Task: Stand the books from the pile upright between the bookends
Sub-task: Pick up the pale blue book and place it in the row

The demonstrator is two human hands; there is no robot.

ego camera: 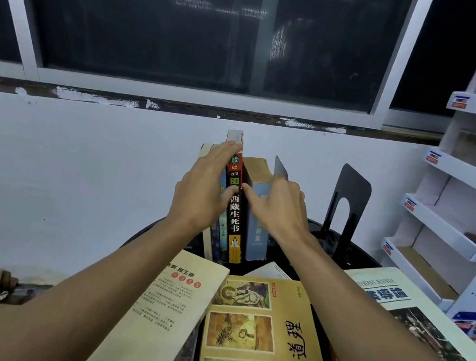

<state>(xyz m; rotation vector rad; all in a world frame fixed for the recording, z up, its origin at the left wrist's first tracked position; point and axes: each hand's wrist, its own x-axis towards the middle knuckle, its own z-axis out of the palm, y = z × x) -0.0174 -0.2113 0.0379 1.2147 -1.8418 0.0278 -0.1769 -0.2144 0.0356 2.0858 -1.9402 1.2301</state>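
Note:
Several books stand upright in a row at the back of the round black table point(351, 260). My left hand point(202, 188) holds the tall black-and-red book point(235, 220), fingers along its upper left side and thumb on the spine. To its left stand thin blue books point(219, 240) and a cream one. My right hand point(277, 208) grips the thick blue book point(257, 239), thumb at its left edge and fingers round its right side. A thin dark panel point(280, 168) rises behind my right fingers. The black bookend point(348, 204) stands apart at the right.
The pile lies in front: a cream book point(166, 309), a yellow picture-cover book point(261, 340) and a white-and-green book point(414, 320). White cardboard shelves point(454, 221) stand at the right. A white wall and dark window are behind the table.

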